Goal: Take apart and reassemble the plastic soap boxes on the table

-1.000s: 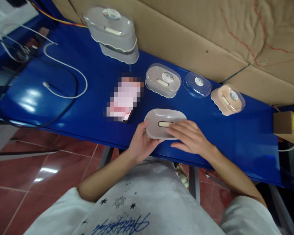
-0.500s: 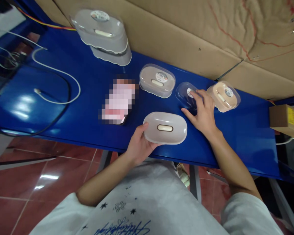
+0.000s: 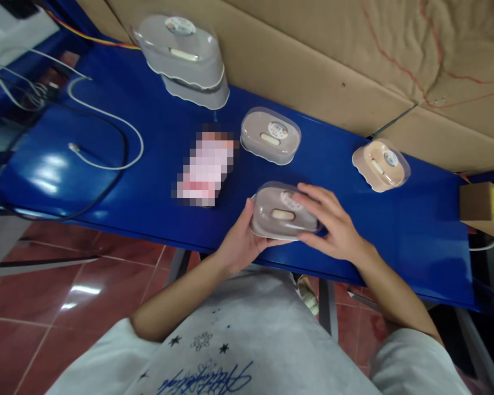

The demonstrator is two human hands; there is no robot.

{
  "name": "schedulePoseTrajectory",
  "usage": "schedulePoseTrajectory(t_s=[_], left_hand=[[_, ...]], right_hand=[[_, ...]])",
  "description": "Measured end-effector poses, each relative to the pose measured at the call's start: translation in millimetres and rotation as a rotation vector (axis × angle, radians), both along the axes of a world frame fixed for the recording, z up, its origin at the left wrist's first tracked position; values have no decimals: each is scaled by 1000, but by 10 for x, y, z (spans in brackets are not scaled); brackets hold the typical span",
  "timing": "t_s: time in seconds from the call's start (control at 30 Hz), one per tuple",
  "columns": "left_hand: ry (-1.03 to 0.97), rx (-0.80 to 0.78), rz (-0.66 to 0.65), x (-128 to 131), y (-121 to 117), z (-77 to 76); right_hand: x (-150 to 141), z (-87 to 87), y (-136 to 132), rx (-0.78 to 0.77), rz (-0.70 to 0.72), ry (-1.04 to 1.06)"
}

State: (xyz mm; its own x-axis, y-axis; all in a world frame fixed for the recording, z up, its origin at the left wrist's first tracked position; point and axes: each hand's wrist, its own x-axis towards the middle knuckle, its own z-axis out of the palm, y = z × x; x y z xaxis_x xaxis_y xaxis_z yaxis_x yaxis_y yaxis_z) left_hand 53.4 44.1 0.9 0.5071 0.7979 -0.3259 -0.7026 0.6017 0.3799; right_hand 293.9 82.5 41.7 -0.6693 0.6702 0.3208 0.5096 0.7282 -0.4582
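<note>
An oval light-grey box [image 3: 263, 232] with a raised cream oval in its middle lies tilted toward me above the table's near edge. My left hand [image 3: 241, 241] grips its left end, thumb at the rim and fingers underneath. A clear plastic lid [image 3: 267, 193] with a round label lies over the box top. My right hand [image 3: 333, 227] holds the lid at its right end, fingers over the far edge and thumb at the near one. Whether the lid is fully seated I cannot tell.
On the blue table [image 3: 177, 227] stand a lidded grey box [image 3: 255, 134], a peach one [image 3: 372, 170] and a stack of grey ones [image 3: 197, 93]. A pixelated phone [image 3: 206, 170] lies left of my hands. Cables [image 3: 107, 164] run across the left side; cardboard [image 3: 313, 82] lines the back.
My right hand left the grey box, reached to the clear lid beside the peach box, and brought it back over the grey box. My left hand has kept its hold.
</note>
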Motion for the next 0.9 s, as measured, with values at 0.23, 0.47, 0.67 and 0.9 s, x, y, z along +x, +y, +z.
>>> schedulePoseTrajectory(t_s=[0.23,0.47,0.67,0.9], left_hand=[[-1,17,2,-9,-3,-8],[-29,-17,1,-21,-1,-4],[-45,-43,13,-25,4,2],[-32,-42,55,-13,3,26]], right_hand=[[-63,-32,-54,45,48,-114],[-59,-30,-72,149,88,-184],[-69,-26,-56,148,89,-185],[-112,-69,-36,101,102,-86]])
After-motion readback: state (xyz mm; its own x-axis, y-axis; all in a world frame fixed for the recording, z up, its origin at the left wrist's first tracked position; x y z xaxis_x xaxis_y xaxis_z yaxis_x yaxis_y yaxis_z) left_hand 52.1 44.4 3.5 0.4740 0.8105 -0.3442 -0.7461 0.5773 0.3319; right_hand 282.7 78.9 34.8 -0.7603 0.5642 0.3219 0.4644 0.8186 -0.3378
